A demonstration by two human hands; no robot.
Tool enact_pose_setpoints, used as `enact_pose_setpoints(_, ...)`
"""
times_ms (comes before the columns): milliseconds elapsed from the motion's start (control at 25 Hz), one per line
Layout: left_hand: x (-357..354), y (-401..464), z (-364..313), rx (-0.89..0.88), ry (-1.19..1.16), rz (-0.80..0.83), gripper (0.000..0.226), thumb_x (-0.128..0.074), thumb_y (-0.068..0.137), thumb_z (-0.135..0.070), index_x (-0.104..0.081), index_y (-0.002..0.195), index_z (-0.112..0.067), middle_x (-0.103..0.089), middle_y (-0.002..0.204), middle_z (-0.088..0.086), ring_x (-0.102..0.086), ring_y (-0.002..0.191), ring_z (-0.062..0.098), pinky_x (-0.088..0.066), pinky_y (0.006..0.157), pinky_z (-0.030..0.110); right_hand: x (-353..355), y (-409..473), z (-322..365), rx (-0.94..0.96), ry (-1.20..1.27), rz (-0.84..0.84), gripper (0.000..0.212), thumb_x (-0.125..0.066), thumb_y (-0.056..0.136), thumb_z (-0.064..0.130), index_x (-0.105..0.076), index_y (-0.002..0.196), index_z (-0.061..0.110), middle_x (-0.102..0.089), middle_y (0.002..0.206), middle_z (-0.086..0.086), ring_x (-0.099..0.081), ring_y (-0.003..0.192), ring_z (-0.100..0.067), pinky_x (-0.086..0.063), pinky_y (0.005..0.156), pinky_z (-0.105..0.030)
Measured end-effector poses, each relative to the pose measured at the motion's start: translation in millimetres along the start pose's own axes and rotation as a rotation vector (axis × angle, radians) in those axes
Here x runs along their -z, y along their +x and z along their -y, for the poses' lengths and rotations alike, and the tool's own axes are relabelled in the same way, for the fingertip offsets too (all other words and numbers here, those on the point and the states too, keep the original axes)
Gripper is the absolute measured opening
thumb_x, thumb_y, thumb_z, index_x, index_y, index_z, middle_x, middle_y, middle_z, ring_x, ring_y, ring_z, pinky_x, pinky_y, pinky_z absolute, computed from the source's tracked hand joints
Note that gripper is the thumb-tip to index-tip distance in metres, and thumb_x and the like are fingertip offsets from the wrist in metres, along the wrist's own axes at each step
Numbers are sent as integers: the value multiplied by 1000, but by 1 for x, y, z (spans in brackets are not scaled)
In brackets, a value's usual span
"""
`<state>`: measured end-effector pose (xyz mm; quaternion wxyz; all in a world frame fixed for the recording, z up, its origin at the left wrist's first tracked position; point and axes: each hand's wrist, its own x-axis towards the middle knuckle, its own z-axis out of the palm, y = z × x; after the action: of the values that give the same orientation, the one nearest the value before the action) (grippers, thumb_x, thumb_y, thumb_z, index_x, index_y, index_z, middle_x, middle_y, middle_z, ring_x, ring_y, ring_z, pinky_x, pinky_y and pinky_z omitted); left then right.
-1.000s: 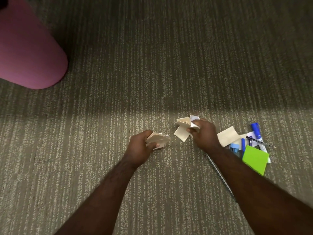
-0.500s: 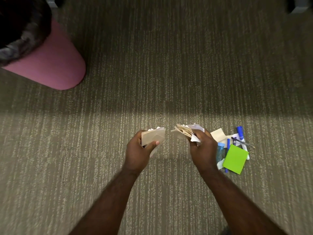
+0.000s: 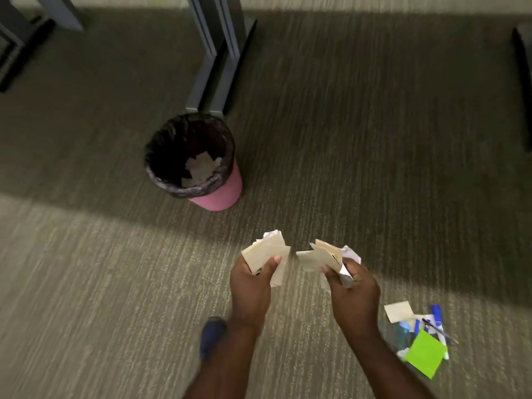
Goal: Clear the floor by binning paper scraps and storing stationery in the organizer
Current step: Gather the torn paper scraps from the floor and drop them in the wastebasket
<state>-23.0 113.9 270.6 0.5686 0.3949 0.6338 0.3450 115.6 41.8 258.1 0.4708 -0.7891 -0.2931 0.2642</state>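
Observation:
My left hand (image 3: 250, 286) grips a bunch of tan paper scraps (image 3: 266, 251), held above the carpet. My right hand (image 3: 352, 295) grips another bunch of tan and white scraps (image 3: 322, 256). A pink bin (image 3: 217, 194) with a black liner stands ahead and to the left; a few scraps lie inside it. On the carpet at lower right sits a pile of stationery: a green sticky pad (image 3: 424, 357), a blue marker (image 3: 437, 315), a black pen (image 3: 439, 331) and one tan scrap (image 3: 398, 311). No organizer is in view.
Grey metal table legs (image 3: 214, 50) rise just behind the bin. Another dark leg frame (image 3: 17, 38) stands at far left and a dark object (image 3: 522, 82) at the right edge. A blue shoe (image 3: 211, 335) shows below my left wrist.
The view has risen and swung left, so the whole bin and table legs now show. Both hands have lifted off the carpet with their scraps and moved away from the stationery pile.

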Motion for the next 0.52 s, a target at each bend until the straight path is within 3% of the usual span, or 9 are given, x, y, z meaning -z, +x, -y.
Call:
enact_pose_setpoints(80, 18, 32, -21, -6, -9, -58, 27, -70, 82, -7, -66, 109, -5, -74, 99, 12, -72, 87, 19, -58, 70, 24, -39, 10, 24, -114, 93, 39, 27, -72, 78, 8, -68, 104, 11, -70, 110, -5, -65, 102, -22, -50, 93, -32)
enact_pose_setpoints(200, 54, 89, -49, 37, -103, -65, 28, -62, 89, -12, -64, 116, -6, -71, 111, 16, -68, 101, 28, -54, 88, 41, -109, 26, 66, -337, 285, 99, 27, -70, 80, 6, -64, 92, 30, -71, 91, -4, -69, 87, -27, -57, 79, -52)
enact_pose_setpoints(280, 77, 130, -71, 70, -191, -38, 32, -57, 92, -11, -58, 124, -7, -67, 118, 15, -64, 107, 30, -48, 95, 47, -155, 45, 91, -437, 433, 99, 31, -68, 81, 2, -64, 91, 30, -70, 88, -6, -70, 80, -29, -59, 68, -48)
enact_pose_setpoints(400, 100, 199, -102, 66, -220, -98, 35, -54, 93, -7, -53, 128, -4, -63, 124, 18, -61, 112, 32, -46, 99, 50, -224, 84, 129, -521, 630, 97, 40, -63, 83, -3, -59, 118, 15, -67, 96, -13, -64, 71, -18, -51, 44, -23)
enact_pose_setpoints(520, 109, 256, -119, 108, -163, -117, 35, -51, 95, -8, -50, 130, -3, -61, 126, 21, -60, 113, 36, -49, 97, 51, -278, 121, 162, -537, 601, 113, 41, -57, 87, -3, -52, 126, 10, -64, 105, -13, -60, 73, -16, -49, 43, -17)
